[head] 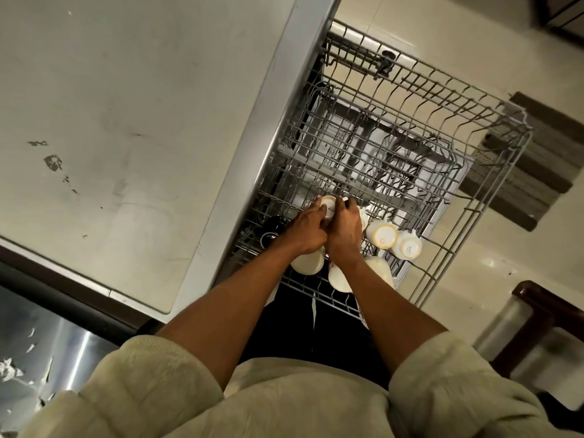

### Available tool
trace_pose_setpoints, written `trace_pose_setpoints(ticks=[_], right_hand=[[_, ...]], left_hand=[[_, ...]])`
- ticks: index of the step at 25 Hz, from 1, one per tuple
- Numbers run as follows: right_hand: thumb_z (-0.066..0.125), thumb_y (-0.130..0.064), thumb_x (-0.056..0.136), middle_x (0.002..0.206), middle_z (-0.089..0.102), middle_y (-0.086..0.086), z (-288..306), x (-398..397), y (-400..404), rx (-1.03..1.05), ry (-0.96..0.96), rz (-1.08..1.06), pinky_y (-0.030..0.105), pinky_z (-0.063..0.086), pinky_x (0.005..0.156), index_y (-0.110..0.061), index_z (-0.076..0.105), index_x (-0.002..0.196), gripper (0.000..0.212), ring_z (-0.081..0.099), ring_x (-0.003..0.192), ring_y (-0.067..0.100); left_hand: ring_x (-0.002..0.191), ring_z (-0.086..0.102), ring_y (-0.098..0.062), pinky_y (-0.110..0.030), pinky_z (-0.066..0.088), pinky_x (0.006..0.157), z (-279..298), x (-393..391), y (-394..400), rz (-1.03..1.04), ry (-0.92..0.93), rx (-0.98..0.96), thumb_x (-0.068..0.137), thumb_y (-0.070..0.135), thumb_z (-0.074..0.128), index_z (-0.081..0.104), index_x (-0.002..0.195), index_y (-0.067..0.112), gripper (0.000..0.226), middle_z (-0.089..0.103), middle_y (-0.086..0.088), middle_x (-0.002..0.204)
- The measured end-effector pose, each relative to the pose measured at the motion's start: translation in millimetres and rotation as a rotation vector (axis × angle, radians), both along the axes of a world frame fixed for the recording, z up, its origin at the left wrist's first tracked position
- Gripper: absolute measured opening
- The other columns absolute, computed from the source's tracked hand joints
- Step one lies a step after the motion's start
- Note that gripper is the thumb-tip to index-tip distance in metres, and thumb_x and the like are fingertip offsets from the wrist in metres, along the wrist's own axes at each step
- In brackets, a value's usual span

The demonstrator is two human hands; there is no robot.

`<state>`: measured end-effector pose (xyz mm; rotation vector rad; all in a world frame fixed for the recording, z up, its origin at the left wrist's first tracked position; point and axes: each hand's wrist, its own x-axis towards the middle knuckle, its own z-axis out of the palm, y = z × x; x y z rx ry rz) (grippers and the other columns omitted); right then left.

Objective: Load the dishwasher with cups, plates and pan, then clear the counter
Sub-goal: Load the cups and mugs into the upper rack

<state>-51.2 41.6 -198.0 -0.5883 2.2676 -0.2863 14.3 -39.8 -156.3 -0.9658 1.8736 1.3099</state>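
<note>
Both hands, left (308, 227) and right (344, 230), gripped one cream cup (328, 207) over upper rack (493, 172); best seated mouth-down between tines.

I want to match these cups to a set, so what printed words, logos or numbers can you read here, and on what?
Held cup: dark print, partly hidden by fingers, unreadable.
Upturned cup base: small red mark, too blurred to read.
Cup right of it: dark lettering on its side, too small to read.
No other text shows.
</note>
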Motion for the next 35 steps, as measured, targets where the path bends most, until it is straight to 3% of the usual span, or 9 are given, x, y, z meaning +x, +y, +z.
trace_pose_setpoints(ticks=[5,8,11,15,17,20,23,28,35], right_hand=[[0.068,-0.009,0.088,0.131,0.054,0.02,9,8,12,-0.128,0.065,0.067,0.042,0.055,0.088,0.0,0.053,0.136,0.051,0.053,0.117,0.036],[0.067,-0.004,0.086,0.132,0.058,0.021,7,15,20,-0.177,0.136,0.214,0.045,0.054,0.095,0.005,0.059,0.131,0.046,0.052,0.122,0.035],[0.062,-0.012,0.09,0.147,0.05,0.021,6,19,24,-0.085,0.136,0.38,0.038,0.038,0.116,-0.001,0.057,0.138,0.049,0.038,0.142,0.033],[0.072,-0.007,0.081,0.137,0.057,0.029,16,16,22,-0.122,0.186,0.466,0.044,0.037,0.117,0.005,0.063,0.128,0.05,0.044,0.139,0.039],[0.066,-0.014,0.084,0.144,0.05,0.028,20,14,20,-0.05,0.187,0.58,0.041,0.024,0.124,0.003,0.057,0.135,0.055,0.033,0.147,0.036],[0.046,-0.028,0.095,0.161,0.028,0.022,22,13,21,0.073,0.172,0.705,0.037,-0.003,0.127,0.0,0.03,0.153,0.067,0.009,0.155,0.028],[0.039,-0.027,0.101,0.165,0.017,0.019,37,17,31,0.053,0.178,0.669,0.032,-0.013,0.123,0.001,0.019,0.156,0.065,0.002,0.156,0.026],[0.048,-0.019,0.098,0.167,0.005,0.015,62,33,51,-0.032,0.11,0.514,0.031,-0.001,0.126,-0.004,0.016,0.159,0.071,0.0,0.156,0.023],[0.05,-0.011,0.095,0.167,0.009,0.011,133,41,58,-0.262,0.251,0.46,0.03,0.0,0.125,-0.006,0.022,0.158,0.069,0.005,0.156,0.022]], left_hand=[[0.151,0.018,-0.027,-0.037,0.022,0.12,-4,7,5,0.033,0.047,-0.059,0.091,0.0,0.05,0.028,0.155,0.008,0.068,0.009,-0.005,0.167],[0.151,0.019,-0.028,-0.045,0.022,0.122,-8,13,10,0.005,0.085,-0.092,0.091,0.003,0.053,0.033,0.154,0.016,0.067,0.018,-0.006,0.165],[0.153,0.009,-0.024,-0.049,0.016,0.123,-15,18,14,-0.129,0.026,-0.071,0.088,0.003,0.053,0.019,0.158,0.018,0.079,0.007,-0.003,0.167],[0.153,0.003,-0.022,-0.047,0.009,0.124,-19,19,15,-0.191,0.022,-0.072,0.087,0.004,0.054,0.011,0.159,0.021,0.086,-0.003,-0.002,0.167],[0.154,0.0,-0.021,-0.047,0.009,0.124,-18,21,15,-0.21,0.019,-0.087,0.089,0.008,0.055,0.01,0.159,0.021,0.085,-0.004,-0.002,0.167],[0.153,-0.004,-0.021,-0.046,0.007,0.125,-13,24,19,-0.21,-0.001,-0.116,0.093,0.009,0.053,0.008,0.159,0.017,0.081,-0.007,-0.002,0.167],[0.153,-0.006,-0.02,-0.044,0.007,0.125,1,29,24,-0.231,0.003,-0.183,0.097,0.01,0.047,0.006,0.159,0.016,0.074,-0.009,0.001,0.166],[0.153,-0.011,-0.016,-0.039,0.001,0.125,31,48,39,-0.257,0.031,-0.257,0.095,0.01,0.041,0.0,0.159,0.014,0.076,-0.012,-0.002,0.166],[0.152,-0.01,-0.014,-0.033,-0.003,0.125,112,71,58,-0.193,0.295,-0.478,0.092,0.014,0.046,-0.003,0.158,0.013,0.083,-0.012,-0.004,0.164]])
